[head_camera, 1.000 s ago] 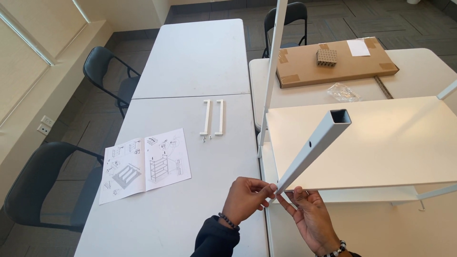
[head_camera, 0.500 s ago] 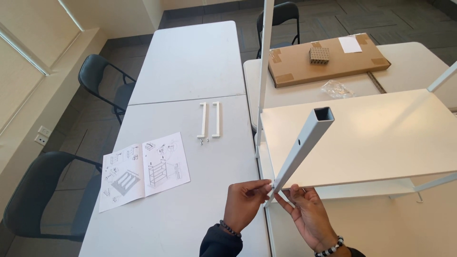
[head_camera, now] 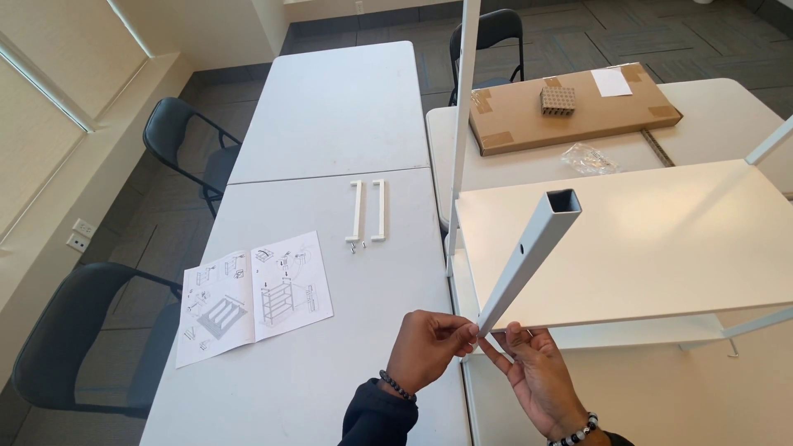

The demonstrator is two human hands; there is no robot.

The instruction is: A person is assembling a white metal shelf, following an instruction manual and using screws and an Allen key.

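White square metal tube [head_camera: 529,258], hollow end up toward cam, slants down to the front corner of the white shelf panel [head_camera: 644,239], its lower end pinched btwn both hands. Left hand [head_camera: 429,347] grips the tube's foot w/ thumb and fingertips closed on it; right hand [head_camera: 537,376] sits under it, fingers curled narrow at the same spot, can't tell if it holds a small fastener. Risk, as I judge it: tube is long and held only at the bottom, so the top could swing and knock the panel edge or pry the joint crooked; anything small at the fingertips could drop and roll off the table edge. Shelf frame looks only partly built, w/ a thin upright [head_camera: 462,124] at the far corner, so a push might rack it. Surface: white folding tables [head_camera: 330,107] pushed together; open instruction booklet [head_camera: 256,293], two white bars [head_camera: 368,211] w/ small screws just beside, flat cardboard box [head_camera: 570,111], clear plastic bag [head_camera: 588,158]. Room: dark carpet tiles, black chairs [head_camera: 178,144], window wall on left.
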